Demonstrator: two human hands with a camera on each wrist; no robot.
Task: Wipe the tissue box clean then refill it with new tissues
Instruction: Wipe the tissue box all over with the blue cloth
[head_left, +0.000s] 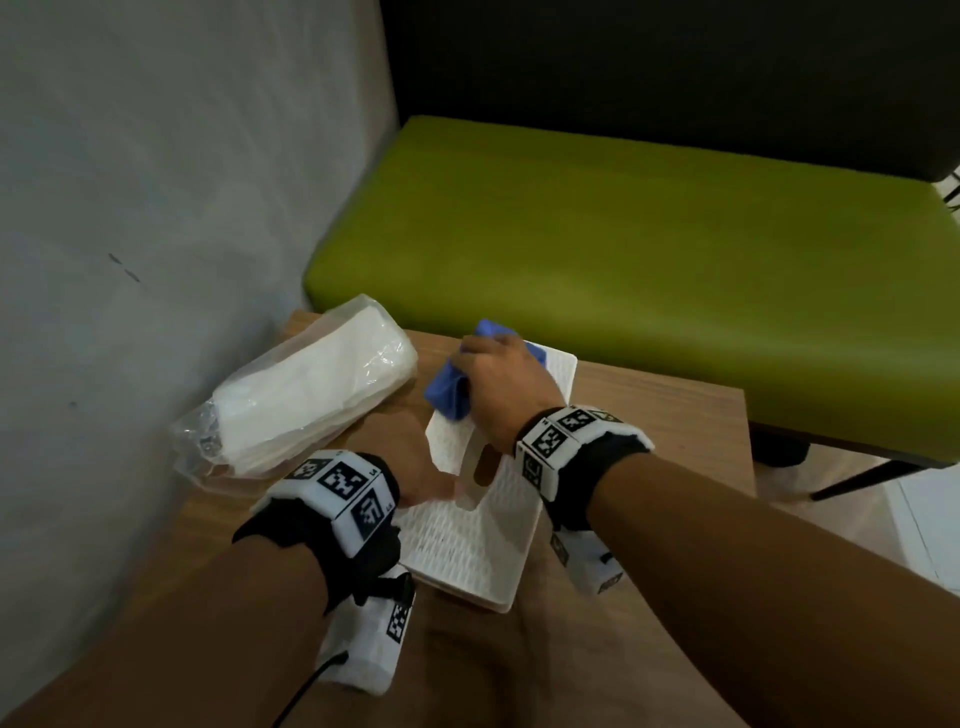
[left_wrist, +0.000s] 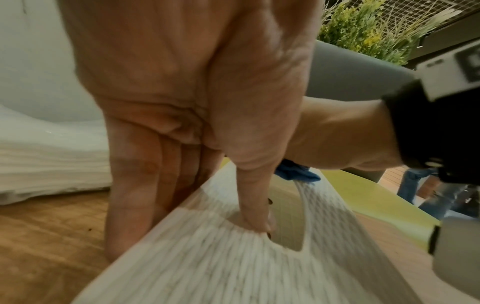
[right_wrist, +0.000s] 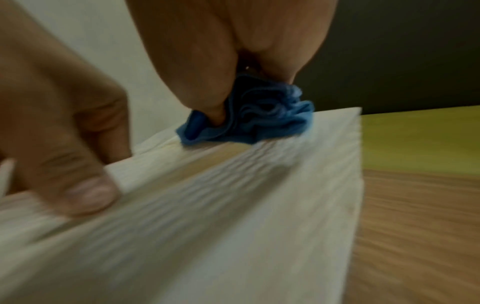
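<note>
A white tissue box (head_left: 483, 499) lies flat on the wooden worktop (head_left: 670, 431), its broad top face turned up and covered in a fine ribbed, woven-looking relief. A long slot with rounded ends is cut through the middle of that face. The box is a shallow rectangular slab with softly rounded corners, set at a slant, its far end pointing toward the green bench (head_left: 649, 249).

The right hand (head_left: 506, 387) sits over the far end of the box with its fingers curled round a bunched blue cloth (head_left: 449, 392), pressing it onto the ribbed surface. In the right wrist view the cloth (right_wrist: 262, 119) shows as soft, crumpled folds of fuzzy fabric squeezed beneath the fingers, touching the top of the box.

The left hand (head_left: 423, 480) holds the near left edge of the box. In the left wrist view its thumb (left_wrist: 255, 197) hooks down into the slot while the fingers (left_wrist: 130, 185) run down the outer side wall, so the box wall is pinched between them.

Just left of the box, against the pale wall, lies a long pack of new tissues (head_left: 306, 395): a thick white stack wrapped in clear, wrinkled plastic film, with the loose film gathered at its near end. The worktop has a warm wood grain; the bench cushion is smooth, padded and olive green against a dark backrest.
</note>
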